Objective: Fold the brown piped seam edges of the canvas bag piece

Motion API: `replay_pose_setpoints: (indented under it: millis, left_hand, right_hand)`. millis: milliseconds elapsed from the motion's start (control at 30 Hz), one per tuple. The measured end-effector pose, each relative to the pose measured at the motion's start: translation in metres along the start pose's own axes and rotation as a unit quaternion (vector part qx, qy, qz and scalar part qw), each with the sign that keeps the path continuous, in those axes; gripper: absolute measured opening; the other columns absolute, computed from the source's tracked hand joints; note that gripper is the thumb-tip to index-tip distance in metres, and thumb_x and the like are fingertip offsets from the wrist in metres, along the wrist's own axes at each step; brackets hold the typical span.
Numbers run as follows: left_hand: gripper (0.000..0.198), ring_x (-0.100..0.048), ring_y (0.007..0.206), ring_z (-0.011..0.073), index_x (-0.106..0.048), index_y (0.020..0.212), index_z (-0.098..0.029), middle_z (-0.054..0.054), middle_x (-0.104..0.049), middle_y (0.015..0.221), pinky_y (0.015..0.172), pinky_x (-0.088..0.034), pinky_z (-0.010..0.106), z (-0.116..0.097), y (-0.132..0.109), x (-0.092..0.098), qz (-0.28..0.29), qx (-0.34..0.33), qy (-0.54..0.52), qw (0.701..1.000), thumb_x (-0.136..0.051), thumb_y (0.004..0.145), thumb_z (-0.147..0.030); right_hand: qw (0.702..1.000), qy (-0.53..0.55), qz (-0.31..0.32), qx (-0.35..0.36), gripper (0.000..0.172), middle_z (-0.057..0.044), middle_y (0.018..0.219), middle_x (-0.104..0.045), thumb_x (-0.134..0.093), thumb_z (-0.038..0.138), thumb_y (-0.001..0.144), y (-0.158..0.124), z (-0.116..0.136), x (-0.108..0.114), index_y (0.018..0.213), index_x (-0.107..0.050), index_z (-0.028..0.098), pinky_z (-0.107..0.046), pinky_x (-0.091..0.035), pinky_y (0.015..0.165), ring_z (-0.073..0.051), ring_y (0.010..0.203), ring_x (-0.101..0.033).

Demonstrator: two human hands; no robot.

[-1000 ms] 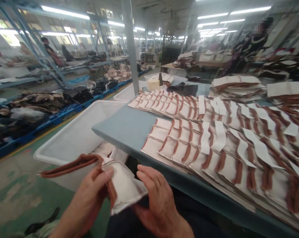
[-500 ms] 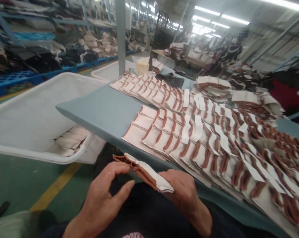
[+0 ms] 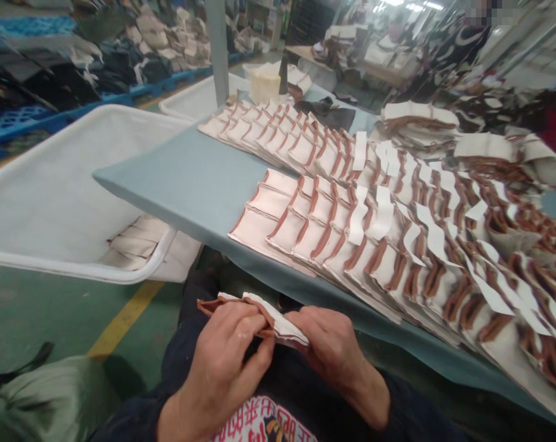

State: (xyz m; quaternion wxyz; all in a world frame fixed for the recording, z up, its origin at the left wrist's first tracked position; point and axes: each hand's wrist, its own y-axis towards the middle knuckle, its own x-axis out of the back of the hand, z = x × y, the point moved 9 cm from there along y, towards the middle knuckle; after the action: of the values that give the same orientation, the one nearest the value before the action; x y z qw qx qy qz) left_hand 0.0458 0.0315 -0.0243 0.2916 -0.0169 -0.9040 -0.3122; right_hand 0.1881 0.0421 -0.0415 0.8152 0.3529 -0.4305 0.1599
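Note:
Over my lap, both hands hold a folded cream fabric piece with brown trim (image 3: pixel 269 316). My left hand (image 3: pixel 223 362) has its fingers curled round the left part of it, and my right hand (image 3: pixel 331 350) grips its right end. Just beyond, on the grey-blue table (image 3: pixel 181 178), lie overlapping rows of the same cream and brown pieces (image 3: pixel 333 215), many with white paper slips on them.
A white plastic bin (image 3: pixel 66 184) with a few fabric pieces stands to my left, a second bin (image 3: pixel 199 95) behind it. Stacks of pieces (image 3: pixel 416 120) sit at the table's far side. A steel post (image 3: pixel 216 43) rises behind; blue pallets with goods line the left. A person stands far right.
The fabric piece came from my left side, near the bin, to in front of me over my lap. It is now folded narrower, and my left hand has closed on it.

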Motion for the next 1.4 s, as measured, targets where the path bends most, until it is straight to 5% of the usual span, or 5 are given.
replay_pose_setpoints:
  millis: [200, 400, 567, 1100, 1400]
  left_hand:
    - [0.024, -0.072, 0.119, 0.0271, -0.047, 0.079, -0.025, 0.012, -0.075, 0.111, 0.099, -0.059, 0.035, -0.009, -0.013, -0.012, 0.123, 0.077, -0.085, 0.986, -0.056, 0.093, -0.007]
    - [0.018, -0.063, 0.065, 0.0156, -0.055, 0.075, -0.023, -0.001, -0.065, 0.073, 0.062, -0.050, 0.024, 0.013, -0.021, -0.015, 0.220, 0.198, -0.118, 0.948, -0.056, 0.091, -0.014]
    - [0.011, -0.061, 0.072, 0.0163, -0.063, 0.082, -0.022, -0.002, -0.068, 0.079, 0.068, -0.048, 0.025, 0.031, -0.021, -0.010, 0.229, 0.265, -0.097, 0.932, -0.058, 0.092, -0.021]
    - [0.020, -0.062, 0.101, 0.0181, -0.070, 0.092, -0.021, 0.002, -0.069, 0.103, 0.090, -0.046, 0.029, 0.022, -0.006, 0.008, 0.221, 0.150, -0.070, 0.961, -0.054, 0.103, -0.014]
    - [0.020, -0.059, 0.066, 0.0101, -0.067, 0.083, -0.019, -0.005, -0.065, 0.074, 0.064, -0.044, 0.021, 0.025, -0.016, -0.003, 0.236, 0.220, -0.145, 0.935, -0.053, 0.095, -0.010]
  right_hand:
    - [0.998, 0.043, -0.013, -0.049, 0.034, -0.003, 0.077, -0.069, -0.051, 0.049, 0.111, -0.016, 0.001, 0.004, 0.111, -0.063, 0.018, -0.029, -0.045, 0.057, -0.018, 0.064, -0.065]
    - [0.988, 0.098, -0.082, -0.087, 0.019, -0.004, 0.081, -0.072, -0.058, 0.038, 0.108, -0.024, 0.006, 0.009, 0.103, -0.062, 0.021, -0.029, -0.050, 0.062, -0.018, 0.070, -0.068]
    - [0.988, 0.106, -0.082, -0.079, 0.023, -0.001, 0.074, -0.069, -0.052, 0.029, 0.111, -0.013, 0.015, -0.004, 0.091, -0.059, 0.022, -0.027, -0.046, 0.059, -0.015, 0.063, -0.064]
    - [0.960, 0.219, 0.005, -0.175, 0.014, 0.003, 0.071, -0.060, -0.067, 0.018, 0.095, -0.008, 0.009, -0.016, 0.083, -0.060, 0.021, -0.024, -0.034, 0.056, -0.010, 0.059, -0.048]
    - [0.794, 0.458, 0.130, -0.378, 0.021, 0.006, 0.068, -0.050, -0.072, 0.032, 0.089, -0.010, 0.006, -0.045, 0.081, -0.056, 0.021, -0.022, -0.034, 0.053, -0.010, 0.058, -0.042]
